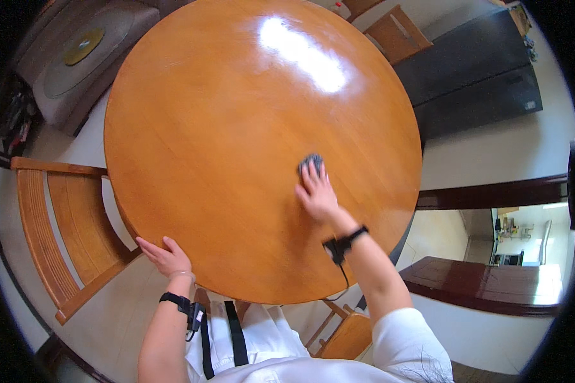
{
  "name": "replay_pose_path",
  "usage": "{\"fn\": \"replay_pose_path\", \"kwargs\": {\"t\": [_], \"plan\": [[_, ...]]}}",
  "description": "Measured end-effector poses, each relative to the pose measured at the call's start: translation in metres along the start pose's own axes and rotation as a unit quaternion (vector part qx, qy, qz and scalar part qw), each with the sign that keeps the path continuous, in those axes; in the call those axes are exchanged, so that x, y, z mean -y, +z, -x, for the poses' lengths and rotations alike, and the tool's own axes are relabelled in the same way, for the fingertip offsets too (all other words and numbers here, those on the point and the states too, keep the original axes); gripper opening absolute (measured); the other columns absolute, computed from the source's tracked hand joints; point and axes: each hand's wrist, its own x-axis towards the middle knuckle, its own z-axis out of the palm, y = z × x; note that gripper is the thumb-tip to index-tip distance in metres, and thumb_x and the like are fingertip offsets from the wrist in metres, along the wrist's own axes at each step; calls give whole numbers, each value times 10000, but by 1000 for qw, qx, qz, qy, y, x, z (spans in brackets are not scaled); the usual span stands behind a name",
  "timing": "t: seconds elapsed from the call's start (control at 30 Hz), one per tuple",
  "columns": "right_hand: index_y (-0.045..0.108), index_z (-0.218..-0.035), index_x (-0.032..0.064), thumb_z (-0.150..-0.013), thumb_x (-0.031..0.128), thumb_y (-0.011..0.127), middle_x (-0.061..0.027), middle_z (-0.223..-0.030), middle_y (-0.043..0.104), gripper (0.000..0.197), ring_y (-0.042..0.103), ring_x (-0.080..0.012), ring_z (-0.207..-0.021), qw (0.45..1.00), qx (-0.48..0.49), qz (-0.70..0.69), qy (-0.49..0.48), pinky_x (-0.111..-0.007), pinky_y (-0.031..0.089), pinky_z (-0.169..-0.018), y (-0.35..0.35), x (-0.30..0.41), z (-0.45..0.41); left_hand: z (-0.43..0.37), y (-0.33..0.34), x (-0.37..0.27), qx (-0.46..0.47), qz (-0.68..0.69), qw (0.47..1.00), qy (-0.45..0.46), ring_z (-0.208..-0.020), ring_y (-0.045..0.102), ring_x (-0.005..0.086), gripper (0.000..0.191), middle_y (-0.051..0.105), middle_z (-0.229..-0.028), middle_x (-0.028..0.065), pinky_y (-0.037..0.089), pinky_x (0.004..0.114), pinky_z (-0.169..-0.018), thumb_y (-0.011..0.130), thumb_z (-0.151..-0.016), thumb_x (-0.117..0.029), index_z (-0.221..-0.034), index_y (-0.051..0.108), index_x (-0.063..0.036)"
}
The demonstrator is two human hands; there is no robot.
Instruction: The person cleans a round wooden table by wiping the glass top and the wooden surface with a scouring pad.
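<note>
A round wooden table (211,143) with a glossy orange-brown top spreads out before me. On its right half, my right hand (318,191) presses a small dark grey cloth or scouring pad (311,164) against the surface; the picture does not settle which. The fingers lie over the pad and hide part of it. At the table's near left edge rests my left hand (165,256), fingers apart, holding nothing. Black straps with small devices are on both wrists, and a cable hangs from the right one.
A wooden chair (76,230) stands close at the left. Another chair (345,335) is near my right side, with a further chair (397,36) at the back right. Beyond it is a dark cabinet or refrigerator (474,81). A doorway at right opens onto another room.
</note>
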Motion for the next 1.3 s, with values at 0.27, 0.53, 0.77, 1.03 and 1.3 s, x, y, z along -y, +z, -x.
{"fn": "replay_pose_path", "kwargs": {"t": [0.27, 0.53, 0.77, 1.03, 1.3], "plan": [[197, -1376, 58, -866, 490, 356, -151, -1447, 105, 687, 34, -386, -1324, 997, -9, 24, -75, -463, 45, -1073, 18, 45, -12, 5, -9, -16, 24, 9, 1000, -15, -1248, 264, 384, 656, 195, -1380, 247, 274, 410, -1023, 440, -857, -212, -1367, 83, -3], [197, -1368, 32, -856, 521, 352, -164, -1443, 113, 725, 34, -374, -1328, 974, 28, 17, -226, -448, 33, -1077, 24, 142, -16, 1, -18, -13, 28, 21, 999, -16, -1253, 249, 391, 645, 203, -1376, 252, 261, 429, -1023, 433, -871, -219, -1371, 81, -13], [173, -1370, 15, -867, 481, 361, -194, -1440, 76, 711, 21, -376, -1327, 992, -90, 71, -60, -444, 33, -1075, 12, 55, -83, 9, -12, -21, 40, 44, 998, 17, -1241, 257, 413, 685, 201, -1362, 284, 259, 435, -1021, 457, -828, -181, -1359, 79, 27], [195, -1375, 59, -846, 492, 404, -171, -1439, 127, 715, 49, -361, -1331, 951, 21, 15, -307, -431, 56, -1079, 43, 195, -42, -1, -18, -3, 43, 45, 998, 24, -1234, 264, 422, 699, 205, -1351, 301, 248, 437, -1027, 462, -795, -158, -1341, 92, 73], [130, -1379, 28, -879, 519, 277, -169, -1452, -7, 716, -47, -359, -1331, 997, -65, 33, 29, -442, -7, -1072, -6, 110, -129, 11, -11, -23, 72, 72, 995, 22, -1269, 194, 413, 699, 149, -1385, 282, 185, 435, -1054, 449, -820, -147, -1358, 47, 47]]}}
